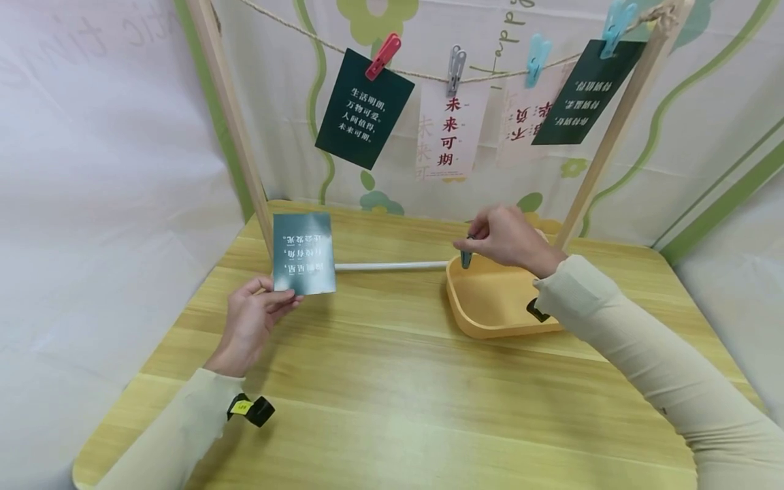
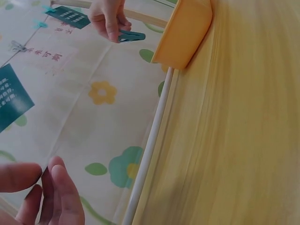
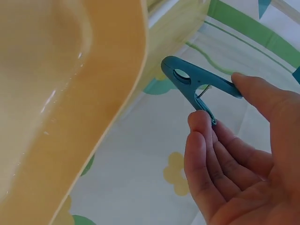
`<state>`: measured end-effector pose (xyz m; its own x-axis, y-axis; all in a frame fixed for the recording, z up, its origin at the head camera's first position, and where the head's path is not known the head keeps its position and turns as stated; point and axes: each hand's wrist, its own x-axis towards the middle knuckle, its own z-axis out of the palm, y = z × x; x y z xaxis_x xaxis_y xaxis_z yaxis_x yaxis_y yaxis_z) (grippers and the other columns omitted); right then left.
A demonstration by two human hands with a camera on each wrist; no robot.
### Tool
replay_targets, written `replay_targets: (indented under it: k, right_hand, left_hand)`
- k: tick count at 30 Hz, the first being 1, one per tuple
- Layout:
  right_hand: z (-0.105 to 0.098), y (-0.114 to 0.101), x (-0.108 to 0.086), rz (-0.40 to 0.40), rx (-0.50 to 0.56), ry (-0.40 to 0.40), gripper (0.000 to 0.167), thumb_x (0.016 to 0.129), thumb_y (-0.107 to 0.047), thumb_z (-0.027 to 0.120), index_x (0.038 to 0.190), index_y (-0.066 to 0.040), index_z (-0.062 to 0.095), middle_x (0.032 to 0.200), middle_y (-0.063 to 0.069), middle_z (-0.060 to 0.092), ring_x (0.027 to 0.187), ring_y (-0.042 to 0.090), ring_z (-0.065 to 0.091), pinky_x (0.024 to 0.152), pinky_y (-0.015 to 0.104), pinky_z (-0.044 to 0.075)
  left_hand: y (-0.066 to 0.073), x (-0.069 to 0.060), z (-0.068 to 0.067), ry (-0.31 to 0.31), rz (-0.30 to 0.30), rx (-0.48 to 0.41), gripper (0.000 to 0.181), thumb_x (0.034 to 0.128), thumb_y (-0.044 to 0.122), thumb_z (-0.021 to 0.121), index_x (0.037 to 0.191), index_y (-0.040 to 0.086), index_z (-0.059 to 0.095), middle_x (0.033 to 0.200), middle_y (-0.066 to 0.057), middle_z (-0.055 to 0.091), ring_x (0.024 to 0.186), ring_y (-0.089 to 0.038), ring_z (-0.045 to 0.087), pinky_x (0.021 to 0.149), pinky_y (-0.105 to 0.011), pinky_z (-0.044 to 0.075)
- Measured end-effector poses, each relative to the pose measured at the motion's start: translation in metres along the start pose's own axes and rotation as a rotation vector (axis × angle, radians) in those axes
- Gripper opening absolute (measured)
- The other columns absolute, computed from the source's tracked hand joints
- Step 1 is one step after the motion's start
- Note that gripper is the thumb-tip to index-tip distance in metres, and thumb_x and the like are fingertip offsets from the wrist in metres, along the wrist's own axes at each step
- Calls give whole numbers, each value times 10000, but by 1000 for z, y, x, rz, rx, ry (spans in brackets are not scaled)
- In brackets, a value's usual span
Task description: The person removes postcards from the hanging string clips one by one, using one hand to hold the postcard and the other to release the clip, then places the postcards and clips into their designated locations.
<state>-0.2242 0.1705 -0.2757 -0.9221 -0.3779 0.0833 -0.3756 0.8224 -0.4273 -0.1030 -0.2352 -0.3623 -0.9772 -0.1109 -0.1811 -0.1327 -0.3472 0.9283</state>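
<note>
- My right sleeve [image 1: 643,364], over the near-right table [image 1: 398,388] corner.
- Right hand [image 1: 505,235] pinches a teal clothespin [image 1: 466,260] near the tray's [image 1: 496,299] far-left corner; I should squeeze evenly.
- Left hand [image 1: 250,323] pinches a green card [image 1: 304,253] near the far-left table corner.

A table [image 1: 380,381] with a yellowish wood-grain top and rounded corners stood before me. A pale printed backdrop [image 1: 282,136] hung behind its rear edge; visible creases ran across it. The print comprised wavy green stems, leaves, a yellow flower [image 2: 108,88], a teal flower [image 2: 121,164] and upright green lettering [image 1: 510,34]. Pale sheeting [image 1: 110,204] enclosed the left side, and a green band [image 1: 729,205] crossed the right. Soft, diffuse light produced a whitish sheen on the tabletop.
</note>
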Motion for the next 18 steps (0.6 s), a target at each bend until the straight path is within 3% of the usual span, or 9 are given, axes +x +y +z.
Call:
replay_targets:
  k: [4, 8, 13, 16, 18]
  right_hand:
    - [6, 8, 2, -2, -46, -21, 284, 913, -344, 834, 876, -64, 801, 875, 95, 783, 738, 191, 690, 646, 307, 552]
    - [12, 12, 3, -12, -84, -59, 296, 920, -336, 824, 801, -66, 798, 757, 62, 768, 611, 135, 605, 560, 264, 474]
    - [17, 14, 6, -1, -99, -129, 395, 939, -321, 806, 628, -93, 720, 510, -50, 550, 485, 74, 366, 484, 227, 289]
    - [19, 14, 6, 21, -97, -162, 420, 936, -319, 812, 593, -113, 684, 497, -54, 494, 482, 74, 340, 485, 226, 269]
    - [21, 14, 7, 32, -92, -175, 405, 934, -322, 818, 608, -112, 702, 518, -33, 541, 488, 79, 367, 489, 226, 287]
  left_hand:
    - [-1, 0, -2, -28, -18, 26, 298, 985, -140, 547, 800, 94, 542, 990, -31, 595, 860, -140, 771, 893, -240, 631]
    - [-4, 1, -5, -50, -27, 51, 323, 979, -139, 549, 755, 93, 554, 955, -22, 649, 864, -142, 772, 892, -243, 632]
    - [-7, 2, -8, -77, -33, 90, 319, 990, -120, 536, 753, 89, 576, 930, -14, 687, 860, -139, 773, 882, -247, 634]
    - [-9, 2, -9, -102, -49, 142, 301, 983, -107, 544, 766, 95, 595, 933, -10, 691, 878, -136, 776, 902, -260, 633]
    - [-10, 3, -10, -121, -74, 172, 283, 976, -101, 554, 780, 95, 609, 929, -8, 707, 889, -133, 781, 914, -265, 631]
